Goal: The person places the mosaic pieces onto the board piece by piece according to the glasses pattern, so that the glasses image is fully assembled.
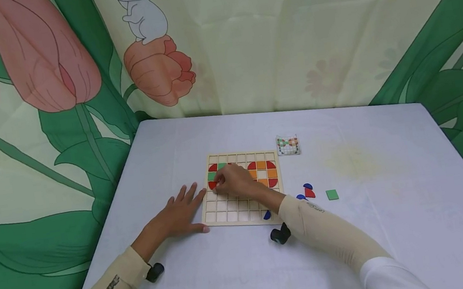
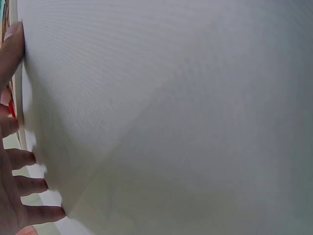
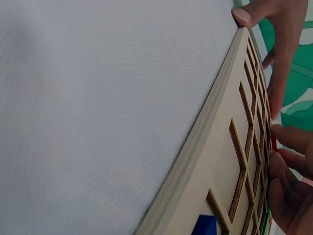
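Observation:
A wooden grid board (image 1: 227, 216) lies on the white table, with red, green and orange tiles in its upper cells. My right hand (image 1: 236, 181) reaches over its left part. In the right wrist view the thumb and a finger pinch a small red tile (image 3: 274, 142) seen edge-on at the grid. My left hand (image 1: 181, 215) lies palm down with fingers spread, index finger and thumb at the board's left edge. A blue tile (image 1: 267, 215) sits in a lower-right cell. The right hand hides several middle cells.
A small pattern card (image 1: 288, 145) lies beyond the board's top right corner. Right of the board are a loose red tile (image 1: 309, 193), a blue half-round tile (image 1: 308, 186) and a green square tile (image 1: 332, 194). A printed curtain (image 1: 254, 53) hangs behind the table.

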`<state>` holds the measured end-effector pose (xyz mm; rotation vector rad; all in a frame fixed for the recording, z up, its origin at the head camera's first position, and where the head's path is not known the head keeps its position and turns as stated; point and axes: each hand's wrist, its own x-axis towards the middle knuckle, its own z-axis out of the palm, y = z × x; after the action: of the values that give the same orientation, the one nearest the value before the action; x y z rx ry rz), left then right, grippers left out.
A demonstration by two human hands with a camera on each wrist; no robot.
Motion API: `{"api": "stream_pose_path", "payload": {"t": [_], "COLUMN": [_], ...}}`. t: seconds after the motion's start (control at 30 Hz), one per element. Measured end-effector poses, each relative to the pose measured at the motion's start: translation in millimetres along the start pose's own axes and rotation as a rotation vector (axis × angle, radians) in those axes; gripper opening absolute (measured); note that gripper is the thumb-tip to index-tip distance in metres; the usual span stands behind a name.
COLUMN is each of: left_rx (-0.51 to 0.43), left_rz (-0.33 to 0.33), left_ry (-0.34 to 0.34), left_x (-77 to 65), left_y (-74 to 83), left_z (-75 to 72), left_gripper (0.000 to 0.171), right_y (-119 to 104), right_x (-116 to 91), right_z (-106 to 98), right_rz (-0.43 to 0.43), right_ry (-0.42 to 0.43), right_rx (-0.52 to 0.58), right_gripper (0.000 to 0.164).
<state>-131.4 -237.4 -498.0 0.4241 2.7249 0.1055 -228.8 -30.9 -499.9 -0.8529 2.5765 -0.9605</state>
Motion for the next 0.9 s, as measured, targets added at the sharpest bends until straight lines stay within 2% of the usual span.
{"api": "stream_pose_path", "payload": {"t": [0.27, 0.6, 0.9], "left_rx": [0.004, 0.023, 0.012], "left_rz": [-0.006, -0.006, -0.004], "left_ry": [-0.006, 0.001, 0.015], "left_x": [3.2, 2.1, -1.3], "left_y": [-2.9, -2.5, 0.8], "left_z": [4.8, 1.9, -0.6], "left_gripper": [0.111, 0.111, 0.11], "right_y": [-0.2, -1.5, 1.5], "right_x": [1.5, 2.0, -10.3], "right_z": [0.0, -3.7, -16.7], "right_rz": [0.016, 0.053, -0.03], "right_ry": [0.008, -0.008, -0.047], "right_rx": [-0.012, -0.031, -0.003], "right_gripper": [0.021, 0.02, 0.024]}}
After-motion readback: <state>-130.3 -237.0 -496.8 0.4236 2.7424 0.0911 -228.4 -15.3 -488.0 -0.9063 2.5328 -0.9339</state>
